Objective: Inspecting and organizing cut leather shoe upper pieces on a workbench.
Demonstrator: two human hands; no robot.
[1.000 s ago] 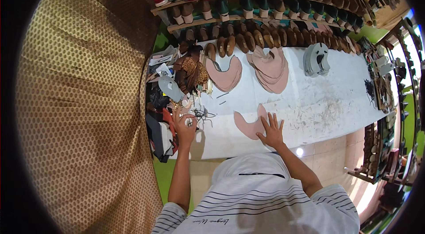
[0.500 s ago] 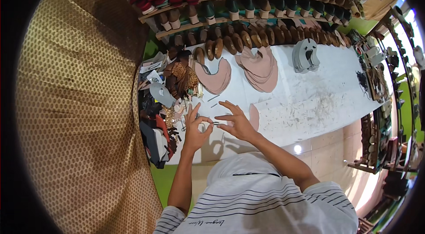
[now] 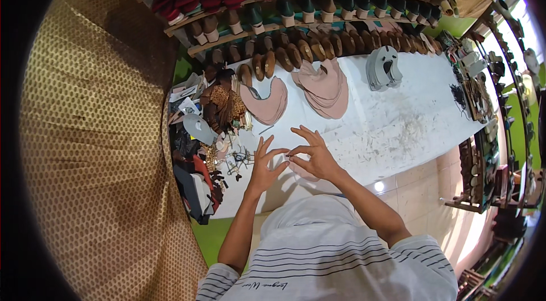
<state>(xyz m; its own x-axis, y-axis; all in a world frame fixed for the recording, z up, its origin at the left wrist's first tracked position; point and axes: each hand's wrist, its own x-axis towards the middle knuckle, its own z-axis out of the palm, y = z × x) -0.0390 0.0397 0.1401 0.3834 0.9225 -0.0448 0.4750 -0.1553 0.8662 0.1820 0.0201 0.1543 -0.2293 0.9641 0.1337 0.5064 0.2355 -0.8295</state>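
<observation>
Over the near part of the white table, my left hand (image 3: 265,167) and my right hand (image 3: 314,156) meet at their fingertips. Thumb and forefinger of each are pinched together, the other fingers raised and spread. A tiny dark thing shows between the two pinches, too small to name. Below the hands lies a curved pink flat piece (image 3: 303,172), partly covered by my right hand. A thin grey strip (image 3: 266,129) rests on the table beyond my left hand. Farther off are two stacks of curved pink pieces, one at left (image 3: 275,108) and a taller stack (image 3: 336,96).
A grey stack of cut pieces (image 3: 376,73) stands on the white table (image 3: 415,124). Scraps and tangled bits (image 3: 239,159) crowd its left end, beside a patterned curtain (image 3: 108,141). Racks of shoes and wooden shoe lasts (image 3: 324,48) line the back; more shelving (image 3: 475,176) is at right.
Both hands have shifted right over the table, still pinched together. The pink piece now lies beneath them instead of right of my right hand. The whole view has shifted slightly.
</observation>
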